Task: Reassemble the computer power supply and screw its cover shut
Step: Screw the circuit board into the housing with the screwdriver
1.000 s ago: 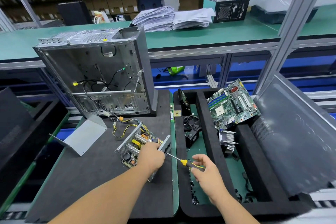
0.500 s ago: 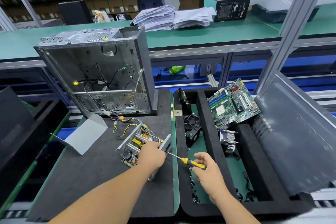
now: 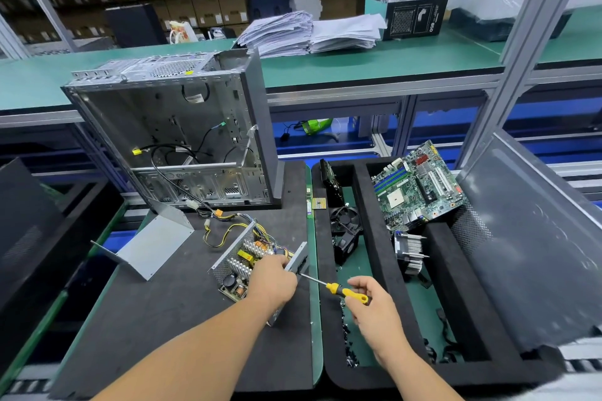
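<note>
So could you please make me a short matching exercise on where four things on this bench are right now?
Things:
1. screwdriver
2. cover
3. motherboard
4. power supply

Places:
A. leaning in the foam tray
B. held by the left hand
C. in the right hand
D. lying on the mat, left of the supply

Pairs: 1-C, 2-D, 3-A, 4-B

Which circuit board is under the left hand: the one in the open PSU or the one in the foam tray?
The power supply board in the open metal housing on the black mat; the left hand grips that housing. The green motherboard leans in the tray, untouched.
</note>
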